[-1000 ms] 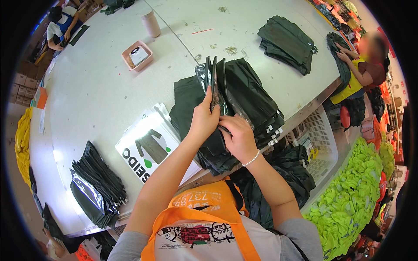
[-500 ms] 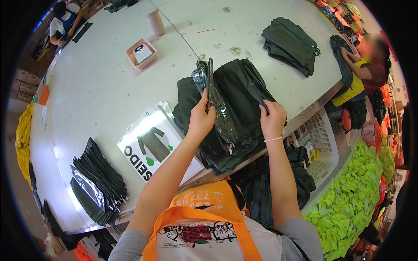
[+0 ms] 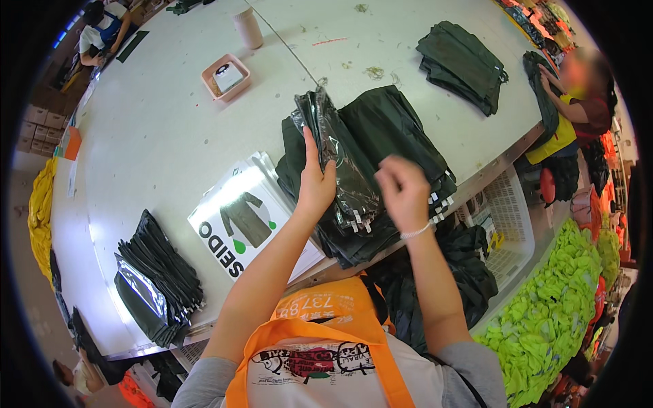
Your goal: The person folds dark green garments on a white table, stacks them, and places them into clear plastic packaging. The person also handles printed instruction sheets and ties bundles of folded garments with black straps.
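Observation:
My left hand (image 3: 317, 180) grips a bundle of folded dark garments in clear plastic (image 3: 347, 173), its thumb on the near face. White tags hang from the bundle's lower end. Beneath and to the right lies a stack of folded dark green garments (image 3: 394, 122) at the table's front edge. Over that stack, just right of the bundle, is my right hand (image 3: 407, 194). Its fingers are curled and smeared by motion, and I see nothing clear in them. Left of the stack lies a pile of glossy printed sheets (image 3: 246, 221) picturing a dark garment.
More bagged dark garments (image 3: 160, 279) lie front left. A pink tray (image 3: 226, 79) and pink cup (image 3: 248, 28) stand farther back; folded dark garments (image 3: 462, 66) lie back right. A white basket (image 3: 507, 217) and lime-green garments (image 3: 551, 313) sit below the edge. Two people work nearby.
My right hand has let go of the stack's right side and moved left toward the bundle. The bundle in my left hand has turned, so its flat face now shows.

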A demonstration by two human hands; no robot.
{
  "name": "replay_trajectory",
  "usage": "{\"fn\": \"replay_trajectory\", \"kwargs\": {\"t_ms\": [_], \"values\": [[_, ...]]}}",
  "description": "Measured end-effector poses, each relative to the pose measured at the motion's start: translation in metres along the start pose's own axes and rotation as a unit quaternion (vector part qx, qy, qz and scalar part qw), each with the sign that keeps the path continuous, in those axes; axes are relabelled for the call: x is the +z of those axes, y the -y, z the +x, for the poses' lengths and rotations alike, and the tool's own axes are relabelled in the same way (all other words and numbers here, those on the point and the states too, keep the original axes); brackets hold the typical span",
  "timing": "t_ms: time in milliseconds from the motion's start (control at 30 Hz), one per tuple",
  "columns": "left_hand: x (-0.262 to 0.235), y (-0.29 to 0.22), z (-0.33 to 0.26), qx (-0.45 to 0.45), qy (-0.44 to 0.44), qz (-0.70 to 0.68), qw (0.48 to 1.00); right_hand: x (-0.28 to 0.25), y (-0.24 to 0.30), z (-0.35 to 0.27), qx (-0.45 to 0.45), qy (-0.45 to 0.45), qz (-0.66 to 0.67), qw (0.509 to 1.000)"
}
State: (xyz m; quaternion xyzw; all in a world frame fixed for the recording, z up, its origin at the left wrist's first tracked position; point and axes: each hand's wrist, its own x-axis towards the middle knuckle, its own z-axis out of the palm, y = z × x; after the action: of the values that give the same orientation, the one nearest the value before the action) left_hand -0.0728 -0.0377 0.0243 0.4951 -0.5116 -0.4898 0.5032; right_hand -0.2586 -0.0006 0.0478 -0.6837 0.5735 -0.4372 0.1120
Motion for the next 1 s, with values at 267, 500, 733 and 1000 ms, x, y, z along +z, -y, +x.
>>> {"fn": "replay_trajectory", "kwargs": {"t_ms": [267, 500, 733, 1000], "values": [[0.001, -0.004, -0.003, 0.026, 0.043, 0.125, 0.991, -0.029, -0.068, 0.023, 0.148, -0.047, -0.176, 0.972], [0.018, 0.009, 0.006, 0.039, -0.003, 0.022, 0.999, 0.01, 0.042, -0.01, -0.047, 0.119, -0.017, 0.992], [0.002, -0.009, -0.005, 0.044, 0.012, 0.054, 0.998, -0.013, -0.039, 0.012, 0.026, -0.028, -0.218, 0.975], [0.0, 0.006, -0.001, -0.007, 0.059, 0.143, 0.988, -0.015, -0.052, 0.014, 0.147, 0.064, -0.208, 0.965]]}}
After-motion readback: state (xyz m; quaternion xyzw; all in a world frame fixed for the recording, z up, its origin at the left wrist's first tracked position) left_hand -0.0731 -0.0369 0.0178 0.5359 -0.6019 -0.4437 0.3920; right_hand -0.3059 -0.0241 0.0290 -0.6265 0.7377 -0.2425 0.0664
